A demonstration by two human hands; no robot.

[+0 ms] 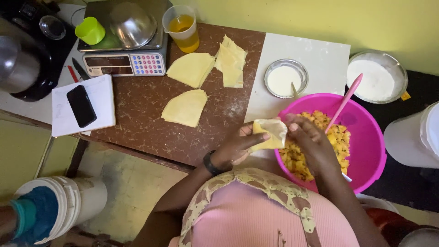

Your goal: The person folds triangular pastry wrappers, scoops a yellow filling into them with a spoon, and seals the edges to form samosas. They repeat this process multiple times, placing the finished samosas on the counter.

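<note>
At centre right of the frame, above the pink bowl point(366, 151), the left hand point(235, 148) and right hand point(307, 137) both pinch a folded pastry sheet point(273, 133) (thin, soft, tearable, best held by its edges)

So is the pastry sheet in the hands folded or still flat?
Folded. The pastry sheet curls into a cone-like pocket between the left hand and right hand, unlike the flat sheets on the table.

Brown speckled table point(146, 114) w/ yellow-green wall point(320, 18), worn tile floor point(132, 192).
</note>
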